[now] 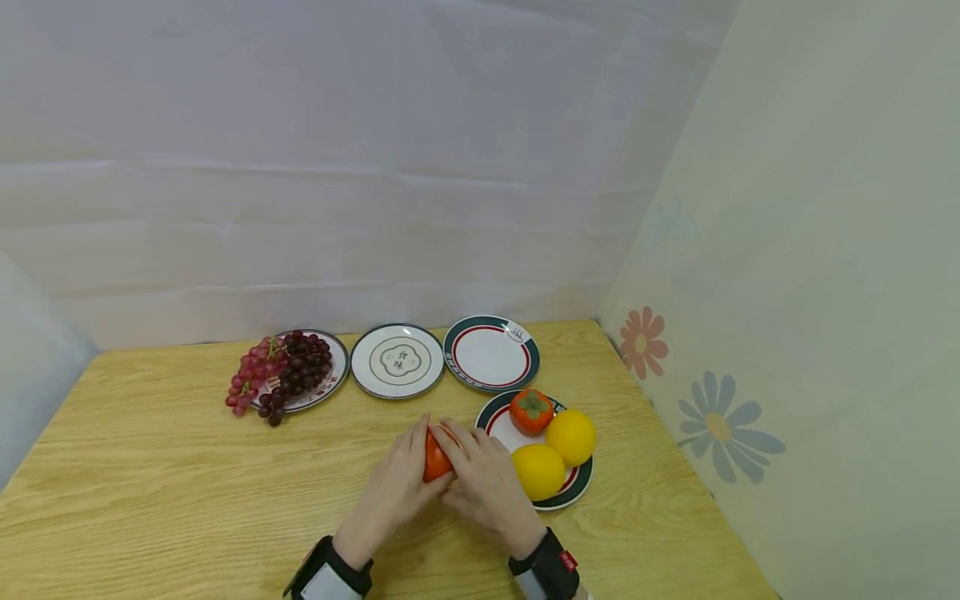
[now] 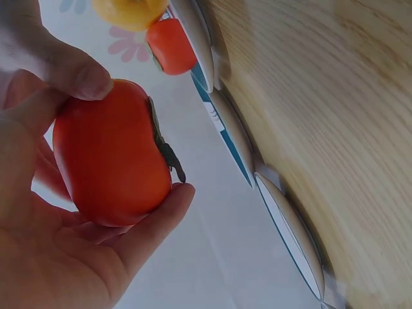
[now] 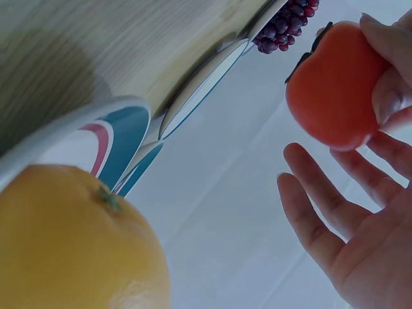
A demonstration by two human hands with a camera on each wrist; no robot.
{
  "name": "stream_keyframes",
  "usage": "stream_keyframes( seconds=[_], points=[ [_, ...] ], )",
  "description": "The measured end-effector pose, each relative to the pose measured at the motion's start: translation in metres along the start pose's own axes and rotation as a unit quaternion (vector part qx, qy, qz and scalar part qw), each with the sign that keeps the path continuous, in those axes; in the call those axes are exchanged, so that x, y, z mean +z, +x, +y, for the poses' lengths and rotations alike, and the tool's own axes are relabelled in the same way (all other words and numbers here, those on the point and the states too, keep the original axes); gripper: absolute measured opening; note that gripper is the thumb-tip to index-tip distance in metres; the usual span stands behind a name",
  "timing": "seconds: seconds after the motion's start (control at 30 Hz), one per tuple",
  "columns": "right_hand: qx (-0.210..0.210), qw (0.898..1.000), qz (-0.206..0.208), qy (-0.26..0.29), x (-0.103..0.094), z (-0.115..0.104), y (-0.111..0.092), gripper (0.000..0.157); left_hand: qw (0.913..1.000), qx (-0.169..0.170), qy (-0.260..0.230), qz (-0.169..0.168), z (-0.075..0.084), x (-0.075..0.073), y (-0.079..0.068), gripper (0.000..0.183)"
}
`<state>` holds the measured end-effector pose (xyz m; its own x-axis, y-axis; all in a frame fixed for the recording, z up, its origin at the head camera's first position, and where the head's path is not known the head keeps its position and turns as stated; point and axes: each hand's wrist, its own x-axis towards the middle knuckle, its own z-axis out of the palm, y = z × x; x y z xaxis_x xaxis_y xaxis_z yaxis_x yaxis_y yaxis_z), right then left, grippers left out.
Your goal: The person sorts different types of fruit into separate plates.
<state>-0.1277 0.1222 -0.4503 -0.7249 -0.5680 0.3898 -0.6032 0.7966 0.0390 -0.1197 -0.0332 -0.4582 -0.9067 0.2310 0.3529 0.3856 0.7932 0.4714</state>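
A glossy red-orange persimmon is held up between both hands, over the table near the front middle. My left hand grips it from the left; in the left wrist view, fingers curve beneath the persimmon, whose dark green calyx faces right. From the other side my right hand holds it too, with fingers over its top. The right wrist view has two fingers of the right hand spread away from the persimmon. Part of the fruit is hidden by the hands.
Just right of the hands, a green-rimmed plate bears another persimmon and two yellow round fruits. Behind stand a second green-rimmed plate, a white plate and a plate with grapes hanging over its edge. White sheets enclose the table.
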Motion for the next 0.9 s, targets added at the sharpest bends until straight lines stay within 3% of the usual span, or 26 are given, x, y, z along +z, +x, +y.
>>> stream_keyframes(
  seconds=[0.27,0.43,0.57,0.73,0.9],
  points=[
    [0.043,0.999,0.01,0.003,-0.004,0.016,-0.006,0.086,0.9993,-0.029,-0.011,0.02,-0.016,-0.005,0.022,0.08],
    [0.073,0.997,0.019,0.009,-0.007,0.028,-0.016,0.085,0.9977,-0.044,-0.009,0.051,-0.045,-0.008,0.049,0.075],
    [0.091,0.995,0.05,0.0,-0.008,0.04,-0.026,0.085,0.9953,-0.065,0.003,0.072,-0.072,-0.005,0.071,0.075],
    [0.104,0.99,0.094,-0.028,-0.008,0.053,-0.037,0.084,0.994,-0.09,0.005,0.062,-0.105,0.006,0.092,0.072],
    [0.121,0.988,0.098,-0.019,-0.011,0.06,-0.043,0.08,0.9929,-0.106,0.008,0.054,-0.125,0.017,0.102,0.071]
  ],
)
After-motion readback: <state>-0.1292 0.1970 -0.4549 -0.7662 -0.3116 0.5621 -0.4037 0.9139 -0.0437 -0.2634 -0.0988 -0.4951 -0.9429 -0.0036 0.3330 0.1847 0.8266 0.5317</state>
